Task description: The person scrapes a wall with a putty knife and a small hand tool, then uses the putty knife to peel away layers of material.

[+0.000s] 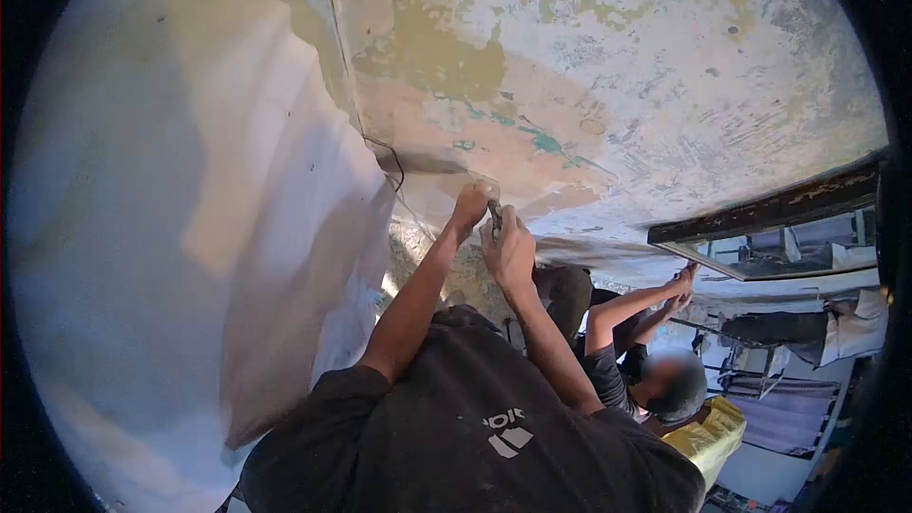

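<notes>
Both my arms reach out to a wall (589, 66) of flaking cream, green and pink paint. My left hand (470, 204) is closed at the wall surface, right where a crack line ends. My right hand (508, 249) sits just beside and below it, also closed. A small dark tool (495, 215) is held between the two hands, its tip against the wall; its blade is hidden. My black shirt (475, 427) with a white logo fills the lower middle.
A smooth white wall (171, 228) meets the flaking one at a corner on the left. A thin wire (389, 157) hangs near the corner. At the right a co-worker's hands (682, 287) touch the wall beside a dark window frame (769, 214). Yellow cloth (708, 432) lies below.
</notes>
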`<action>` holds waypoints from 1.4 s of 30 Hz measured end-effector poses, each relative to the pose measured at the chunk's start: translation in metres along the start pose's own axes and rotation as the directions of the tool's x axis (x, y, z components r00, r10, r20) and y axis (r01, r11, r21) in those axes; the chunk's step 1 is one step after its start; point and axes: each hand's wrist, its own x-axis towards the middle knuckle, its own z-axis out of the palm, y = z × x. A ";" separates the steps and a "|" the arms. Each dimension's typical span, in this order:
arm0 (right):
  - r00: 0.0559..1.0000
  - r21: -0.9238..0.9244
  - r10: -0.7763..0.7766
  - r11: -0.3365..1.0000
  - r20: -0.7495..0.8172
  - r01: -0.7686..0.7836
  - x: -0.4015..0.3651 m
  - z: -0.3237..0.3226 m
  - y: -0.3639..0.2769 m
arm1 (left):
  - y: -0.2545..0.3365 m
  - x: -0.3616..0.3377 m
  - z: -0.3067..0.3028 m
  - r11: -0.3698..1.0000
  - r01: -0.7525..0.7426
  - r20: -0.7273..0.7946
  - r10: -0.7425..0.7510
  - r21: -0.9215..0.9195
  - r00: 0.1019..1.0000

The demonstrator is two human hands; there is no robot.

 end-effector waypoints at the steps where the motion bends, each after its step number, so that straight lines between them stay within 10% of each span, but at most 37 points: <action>1: 0.999 -0.006 0.029 1.000 0.031 -0.029 0.004 0.007 0.005 | 0.002 -0.001 -0.002 0.999 0.022 0.058 -0.020 -0.026 0.998; 5: 0.998 0.004 0.015 1.000 0.063 -0.015 0.003 0.003 -0.001 | -0.047 0.024 0.000 0.961 -0.167 0.026 0.166 0.222 0.986; 11: 1.000 -0.007 -0.002 1.000 0.020 0.002 0.010 0.013 0.006 | -0.009 0.012 -0.005 0.971 0.028 0.042 -0.039 0.237 0.998; 18: 1.000 0.000 -0.011 1.000 0.005 0.011 0.008 0.005 -0.004 | 0.001 0.005 -0.010 0.983 0.163 0.061 -0.158 -0.082 0.986; 20: 1.000 -0.008 0.004 1.000 0.019 -0.004 0.013 0.018 0.007 | -0.042 0.028 -0.015 0.850 -0.179 0.197 0.091 0.495 0.976; 23: 0.988 -0.012 -0.012 1.000 0.153 0.014 0.011 0.017 0.016 | -0.065 0.020 -0.003 0.884 -0.113 -0.119 0.185 0.453 0.975; 28: 0.993 0.096 -0.046 0.995 0.109 0.036 -0.007 -0.004 -0.002 | -0.109 0.025 -0.006 0.931 -0.269 -0.138 0.309 0.248 0.941; 30: 0.992 0.130 -0.065 0.990 0.105 0.051 -0.013 0.000 -0.001 | -0.052 -0.002 -0.013 0.999 0.050 -0.150 -0.051 -0.010 0.987; 33: 0.990 0.074 -0.011 0.997 0.144 0.000 -0.017 0.005 0.000 | -0.046 -0.003 -0.020 0.984 0.175 -0.093 -0.176 -0.018 0.980; 40: 0.986 0.063 -0.009 0.998 0.165 -0.001 -0.016 0.007 -0.004 | -0.076 0.002 -0.018 0.998 0.051 -0.204 -0.041 0.047 0.978; 42: 0.985 0.057 -0.009 0.998 0.170 -0.001 -0.018 0.010 -0.002 | -0.070 0.001 -0.020 0.969 0.246 -0.166 -0.243 -0.004 0.956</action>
